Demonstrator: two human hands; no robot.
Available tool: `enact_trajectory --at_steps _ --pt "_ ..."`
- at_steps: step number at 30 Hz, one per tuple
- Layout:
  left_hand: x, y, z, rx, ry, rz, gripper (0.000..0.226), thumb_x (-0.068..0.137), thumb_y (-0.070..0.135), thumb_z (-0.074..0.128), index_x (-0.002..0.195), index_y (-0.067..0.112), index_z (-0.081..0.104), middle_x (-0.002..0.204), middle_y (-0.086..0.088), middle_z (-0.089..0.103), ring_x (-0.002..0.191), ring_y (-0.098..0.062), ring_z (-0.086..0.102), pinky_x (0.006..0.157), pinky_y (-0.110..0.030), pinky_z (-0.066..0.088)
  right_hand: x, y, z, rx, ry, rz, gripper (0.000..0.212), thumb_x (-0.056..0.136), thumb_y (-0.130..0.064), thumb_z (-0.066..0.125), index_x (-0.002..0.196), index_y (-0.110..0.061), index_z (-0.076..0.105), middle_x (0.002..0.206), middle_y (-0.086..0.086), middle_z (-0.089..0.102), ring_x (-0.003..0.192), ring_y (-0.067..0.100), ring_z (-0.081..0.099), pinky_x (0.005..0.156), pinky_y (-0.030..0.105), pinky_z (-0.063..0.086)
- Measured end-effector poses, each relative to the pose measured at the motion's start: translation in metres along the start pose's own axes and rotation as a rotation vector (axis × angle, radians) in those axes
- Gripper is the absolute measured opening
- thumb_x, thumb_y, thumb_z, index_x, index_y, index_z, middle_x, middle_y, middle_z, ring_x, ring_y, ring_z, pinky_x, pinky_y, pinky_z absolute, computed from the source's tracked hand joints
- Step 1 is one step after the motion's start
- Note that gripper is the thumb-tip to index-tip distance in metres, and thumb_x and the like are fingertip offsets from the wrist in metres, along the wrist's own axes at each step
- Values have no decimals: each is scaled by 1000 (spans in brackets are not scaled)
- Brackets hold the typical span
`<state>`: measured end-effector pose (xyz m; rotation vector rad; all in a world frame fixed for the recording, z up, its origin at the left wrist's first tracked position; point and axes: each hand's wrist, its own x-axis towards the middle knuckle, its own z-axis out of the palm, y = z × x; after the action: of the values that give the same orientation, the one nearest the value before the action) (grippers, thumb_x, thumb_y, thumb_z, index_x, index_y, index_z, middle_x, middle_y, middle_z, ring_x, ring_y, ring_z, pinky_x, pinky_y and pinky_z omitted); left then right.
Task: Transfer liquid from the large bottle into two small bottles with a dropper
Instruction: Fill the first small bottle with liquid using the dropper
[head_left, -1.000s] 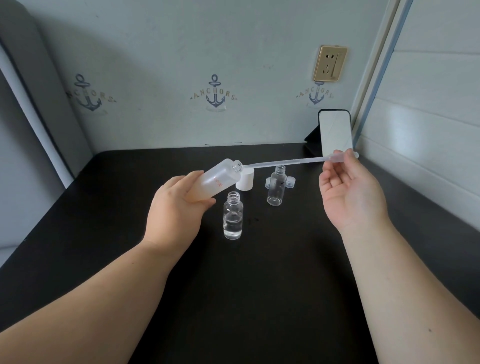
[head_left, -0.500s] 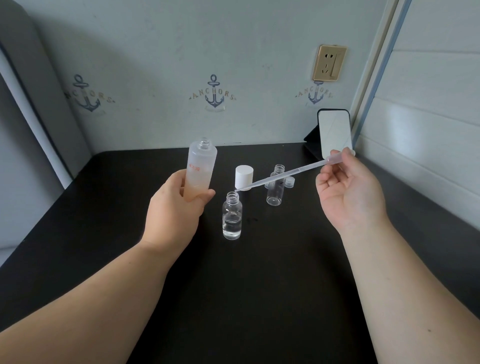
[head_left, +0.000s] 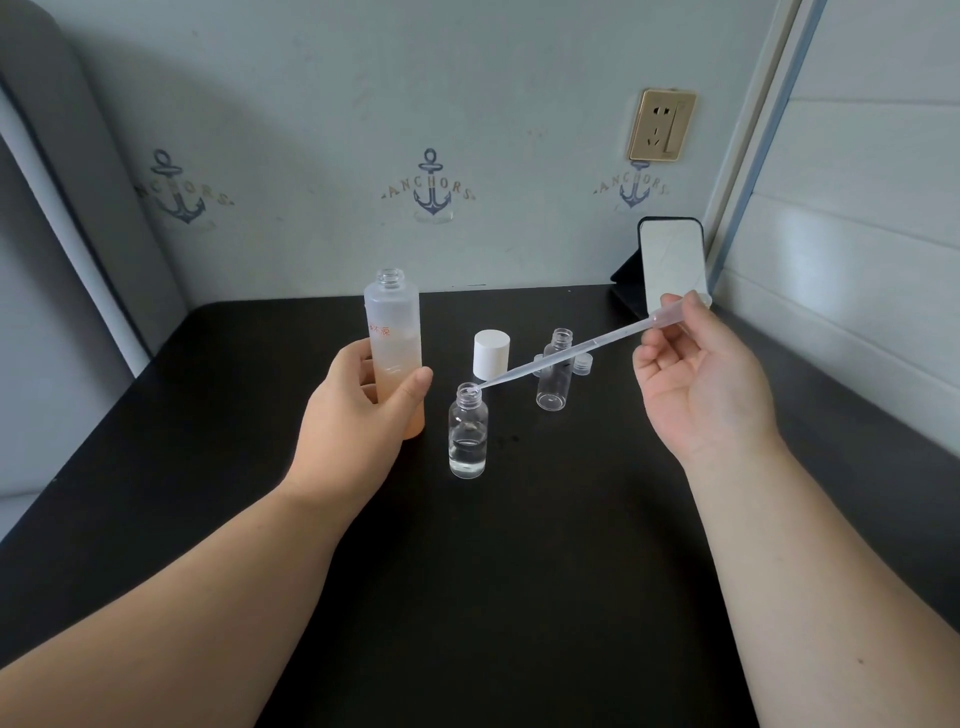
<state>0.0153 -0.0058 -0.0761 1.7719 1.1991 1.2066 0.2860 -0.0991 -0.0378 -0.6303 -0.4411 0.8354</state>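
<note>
Half a second ago the dropper (head_left: 582, 353) tip hung short of the near small bottle (head_left: 468, 431); now it sits right at that bottle's open mouth. A second ago I had the large bottle (head_left: 396, 353) tipped over with the dropper in its neck; now it stands upright in my left hand (head_left: 358, 415), thumb in front and fingers curled round its lower half, beside the near small bottle. My right hand (head_left: 696, 389) is raised palm toward me, pinching the dropper's bulb between thumb and fingertips, the stem slanting down to the left. The far small bottle (head_left: 555, 371) stands behind the stem on the black table (head_left: 519, 571), next to the white cap (head_left: 491, 354); neither has moved.
</note>
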Motion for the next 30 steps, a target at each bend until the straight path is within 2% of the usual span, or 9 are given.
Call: enact_trajectory --at_steps 3,6,10,15,19,21,23,25,30 --pt "-4 4 -5 -50 52 -4 41 94 42 63 132 36 48 106 28 56 97 4 59 71 -16 44 0 0 0 14 -2 2 16 93 -19 71 88 -5 77 75 3 69 61 13 61 59 23 50" --pt "-8 11 -8 -56 162 6 22 94 31 62 111 38 52 102 21 59 91 3 61 67 -17 44 1 -1 -1 9 -5 -5 16 94 -19 70 90 -5 77 75 3 69 62 13 61 60 23 51" --pt "-13 17 -9 -12 238 49 16 93 26 62 90 40 54 89 15 60 83 2 60 64 -18 43 2 -1 -3 2 -15 -18 17 94 -20 70 97 -4 74 76 3 70 62 13 61 60 23 51" --pt "-23 16 -8 -8 -6 174 4 92 37 61 94 37 64 87 17 68 74 -9 65 65 -25 53 1 -1 -3 -15 -28 -17 18 95 -20 69 86 -8 80 76 2 70 63 12 62 61 23 51" --pt "-26 14 -1 80 -267 218 26 87 58 65 107 42 64 95 20 69 69 -14 67 68 -33 58 0 -2 -1 -31 -31 -21 22 95 -20 68 80 -9 80 77 1 71 63 12 61 62 22 51" --pt "-25 14 2 162 -347 215 38 82 65 66 112 44 62 92 19 69 70 -11 67 69 -29 57 0 -2 0 -13 -17 -22 19 96 -18 68 85 -7 78 76 3 70 62 13 60 60 22 50" --pt "-24 13 4 242 -384 235 39 78 66 68 110 46 60 87 26 66 73 -4 64 63 -14 49 0 -2 0 -8 -14 -25 16 96 -18 67 91 -5 75 75 3 70 61 13 60 59 23 50" --pt "-23 12 5 282 -384 259 33 80 58 72 108 49 57 87 32 63 78 1 62 60 -8 45 1 -2 0 -16 -13 -28 15 96 -17 67 92 -4 73 76 2 71 61 13 60 60 22 50" --pt "-22 11 6 287 -353 297 32 81 53 73 108 52 56 88 29 63 79 3 61 59 -9 43 1 -2 -1 -27 -1 -24 15 95 -18 68 98 -5 74 76 2 69 62 13 59 59 23 49"
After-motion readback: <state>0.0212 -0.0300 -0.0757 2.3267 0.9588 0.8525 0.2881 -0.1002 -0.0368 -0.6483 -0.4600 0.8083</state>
